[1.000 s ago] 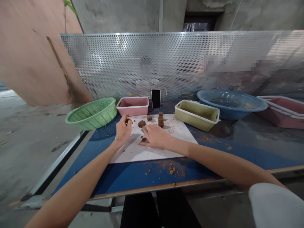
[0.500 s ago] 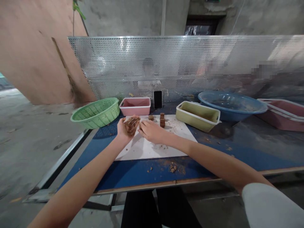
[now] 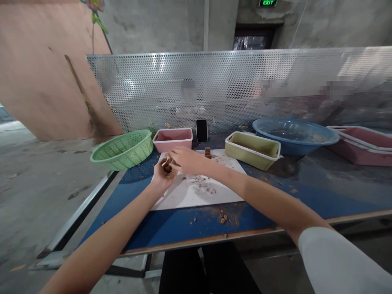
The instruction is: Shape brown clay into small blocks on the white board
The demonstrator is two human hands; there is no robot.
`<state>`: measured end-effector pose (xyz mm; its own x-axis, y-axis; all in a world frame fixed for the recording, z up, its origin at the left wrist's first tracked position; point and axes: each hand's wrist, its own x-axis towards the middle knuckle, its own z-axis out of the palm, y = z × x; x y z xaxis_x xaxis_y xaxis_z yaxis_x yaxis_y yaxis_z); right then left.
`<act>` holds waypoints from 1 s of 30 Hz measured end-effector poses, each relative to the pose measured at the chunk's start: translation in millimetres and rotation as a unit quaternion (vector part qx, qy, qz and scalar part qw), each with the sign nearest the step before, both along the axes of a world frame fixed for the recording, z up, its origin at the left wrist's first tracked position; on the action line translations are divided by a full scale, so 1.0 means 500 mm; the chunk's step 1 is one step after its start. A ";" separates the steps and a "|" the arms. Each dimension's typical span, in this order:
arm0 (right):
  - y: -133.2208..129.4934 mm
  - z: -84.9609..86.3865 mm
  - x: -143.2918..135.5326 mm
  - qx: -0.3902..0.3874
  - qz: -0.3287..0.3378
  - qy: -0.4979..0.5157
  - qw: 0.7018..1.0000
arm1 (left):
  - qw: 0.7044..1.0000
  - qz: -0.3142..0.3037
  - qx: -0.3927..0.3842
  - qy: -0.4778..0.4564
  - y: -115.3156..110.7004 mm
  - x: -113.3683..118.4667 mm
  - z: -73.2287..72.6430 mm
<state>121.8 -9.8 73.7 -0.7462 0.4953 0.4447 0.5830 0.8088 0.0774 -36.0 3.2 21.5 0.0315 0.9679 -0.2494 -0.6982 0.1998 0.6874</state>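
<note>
My left hand (image 3: 164, 172) is cupped palm up above the white board (image 3: 174, 199), its palm and fingers smeared brown. In it lies a lump of crumbly brown clay (image 3: 168, 168). From the right my right hand (image 3: 184, 160) reaches across, its bent fingers at the left hand's fingertips and over the clay. Whatever is between the right fingertips is hidden. Behind the right wrist stands a small stack of brown clay pieces (image 3: 208, 153), its lower part covered. Brown crumbs (image 3: 207, 187) are scattered on the board.
Along the back stand a green basket (image 3: 122, 157), a pink bin (image 3: 173, 146), an upright phone (image 3: 201, 130), an olive bin (image 3: 252, 157), a blue basin (image 3: 294, 147) and pink bins (image 3: 364, 151). Behind them rises a perforated metal screen (image 3: 226, 81). Clay bits (image 3: 223, 218) lie near the table edge.
My right hand has moved up and left from low over the board to the left hand. More crumbs show on the board. The view has tilted slightly.
</note>
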 end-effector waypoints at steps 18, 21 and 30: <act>0.046 -0.094 0.037 -0.121 -0.117 -0.150 0.974 | 0.981 0.095 -0.039 -0.164 0.014 -0.012 0.020; 0.046 -0.093 0.035 -0.127 -0.126 -0.153 0.972 | 0.981 0.090 -0.038 -0.168 0.012 -0.012 0.019; 0.042 -0.086 0.044 -0.150 -0.109 -0.157 0.970 | 0.980 0.061 -0.026 -0.187 0.013 -0.017 0.003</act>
